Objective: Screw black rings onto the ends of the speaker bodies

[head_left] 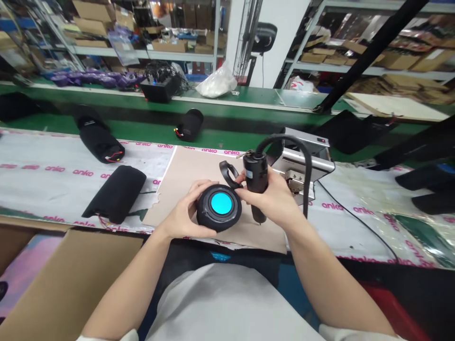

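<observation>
My left hand (186,210) is wrapped round the side of a black cylindrical speaker (204,215), whose round end with a bright blue disc faces up toward me. In my right hand (279,199) is a black electric screwdriver (255,177), its bit pointing down and its cable looping over the wrist. The fingertips of that hand also touch a black ring (227,171) at the speaker's far right edge; whether they pinch it is hard to tell. Beneath both hands lies a sheet of brown cardboard (174,173).
Behind my right hand stands a silver machine (322,158). Black fabric-covered cylinders lie on the left, one (119,192) near the front edge and another (99,139) behind it. A further black cylinder (192,124) lies on the green belt (223,135). An open cardboard box (81,265) stands at lower left.
</observation>
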Motion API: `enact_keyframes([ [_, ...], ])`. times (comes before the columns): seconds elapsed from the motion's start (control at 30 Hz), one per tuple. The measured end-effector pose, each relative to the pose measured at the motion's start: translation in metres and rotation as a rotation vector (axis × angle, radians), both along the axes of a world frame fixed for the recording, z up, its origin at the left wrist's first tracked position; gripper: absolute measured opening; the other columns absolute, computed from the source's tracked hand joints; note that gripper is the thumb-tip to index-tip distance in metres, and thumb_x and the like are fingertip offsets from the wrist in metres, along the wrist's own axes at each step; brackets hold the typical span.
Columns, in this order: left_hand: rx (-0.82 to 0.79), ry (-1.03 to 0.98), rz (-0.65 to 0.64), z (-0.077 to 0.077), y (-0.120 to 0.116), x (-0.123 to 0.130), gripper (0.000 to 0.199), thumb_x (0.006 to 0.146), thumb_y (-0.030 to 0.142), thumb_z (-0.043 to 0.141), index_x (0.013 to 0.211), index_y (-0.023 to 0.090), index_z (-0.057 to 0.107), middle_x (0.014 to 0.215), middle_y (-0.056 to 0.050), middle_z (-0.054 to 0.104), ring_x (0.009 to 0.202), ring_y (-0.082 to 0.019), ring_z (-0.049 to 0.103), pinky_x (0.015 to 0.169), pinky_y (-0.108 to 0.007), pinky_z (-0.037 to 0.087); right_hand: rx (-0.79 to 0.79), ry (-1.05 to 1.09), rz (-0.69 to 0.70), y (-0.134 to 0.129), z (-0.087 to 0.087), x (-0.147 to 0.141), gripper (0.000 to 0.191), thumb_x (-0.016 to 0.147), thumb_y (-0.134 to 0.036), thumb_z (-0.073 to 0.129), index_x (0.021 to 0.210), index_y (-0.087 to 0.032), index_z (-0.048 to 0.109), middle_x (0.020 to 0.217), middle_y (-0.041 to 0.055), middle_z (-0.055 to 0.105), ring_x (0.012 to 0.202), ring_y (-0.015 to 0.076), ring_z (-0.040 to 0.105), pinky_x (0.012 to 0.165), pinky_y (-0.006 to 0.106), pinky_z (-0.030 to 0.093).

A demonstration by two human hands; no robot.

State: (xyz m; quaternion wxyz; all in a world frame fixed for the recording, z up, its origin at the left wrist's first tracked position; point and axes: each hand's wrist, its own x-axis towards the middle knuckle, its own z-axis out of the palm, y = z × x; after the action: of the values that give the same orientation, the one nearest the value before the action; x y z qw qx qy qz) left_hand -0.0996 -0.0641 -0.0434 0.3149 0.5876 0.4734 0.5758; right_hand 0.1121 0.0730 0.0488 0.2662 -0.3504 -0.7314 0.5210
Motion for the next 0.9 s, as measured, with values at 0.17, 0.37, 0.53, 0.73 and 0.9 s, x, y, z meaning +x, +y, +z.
enact_keyframes([
  [0.17, 0.038, -0.082, 0.007, -0.007, -0.013, 0.008, 0.099, 0.072, 0.035, 0.1, 0.158, 0.029, 0.054, 0.162, -0.019, 0.058, 0.151, -0.04, 0.058, 0.124, -0.052, 0.053, 0.026, -0.04, -0.046, -0.005, 0.0, 0.001, 0.032, 0.073, -0.026, 0.082, 0.103, -0.019, 0.071, 0.084, 0.001, 0.074, 0.083, 0.0199, 0.073, 0.09, 0.037, 0.062],
  [0.37, 0.137, 0.002, 0.607, -0.029, -0.046, 0.086, 0.076, 0.099, 0.034, 0.074, 0.167, 0.033, 0.041, 0.18, -0.014, 0.026, 0.171, -0.038, 0.026, 0.138, -0.06, 0.03, 0.018, -0.015, -0.088, -0.018, -0.009, -0.001, 0.04, 0.077, -0.032, 0.081, 0.113, -0.02, 0.071, 0.098, 0.0046, 0.078, 0.095, 0.0249, 0.075, 0.102, 0.047, 0.061],
  [0.53, -0.045, -0.035, 0.686, -0.038, -0.04, 0.109, 0.136, 0.071, 0.06, 0.099, 0.173, 0.034, 0.013, 0.174, -0.02, 0.037, 0.162, -0.044, 0.043, 0.133, -0.064, 0.039, 0.047, 0.003, -0.104, -0.034, -0.022, 0.001, 0.042, 0.08, -0.038, 0.08, 0.118, -0.023, 0.071, 0.108, 0.0069, 0.079, 0.106, 0.0287, 0.077, 0.109, 0.054, 0.059],
  [0.73, -0.043, -0.048, 0.466, -0.015, -0.018, 0.062, 0.105, 0.067, 0.05, 0.102, 0.155, 0.028, 0.049, 0.156, -0.015, 0.061, 0.146, -0.041, 0.062, 0.123, -0.056, 0.053, 0.266, -0.075, 0.008, -0.031, 0.007, 0.027, 0.031, 0.086, -0.041, 0.081, 0.112, -0.028, 0.071, 0.108, 0.005, 0.08, 0.098, 0.0277, 0.077, 0.084, 0.041, 0.065],
  [0.9, -0.045, -0.063, 0.348, -0.014, -0.008, 0.056, 0.104, 0.063, 0.049, 0.104, 0.152, 0.029, 0.054, 0.156, -0.013, 0.064, 0.144, -0.042, 0.064, 0.123, -0.061, 0.053, 0.367, -0.172, 0.258, -0.038, 0.033, 0.028, 0.036, 0.079, -0.02, 0.08, 0.112, -0.03, 0.069, 0.097, -0.0015, 0.079, 0.078, 0.02, 0.073, 0.071, 0.031, 0.06],
])
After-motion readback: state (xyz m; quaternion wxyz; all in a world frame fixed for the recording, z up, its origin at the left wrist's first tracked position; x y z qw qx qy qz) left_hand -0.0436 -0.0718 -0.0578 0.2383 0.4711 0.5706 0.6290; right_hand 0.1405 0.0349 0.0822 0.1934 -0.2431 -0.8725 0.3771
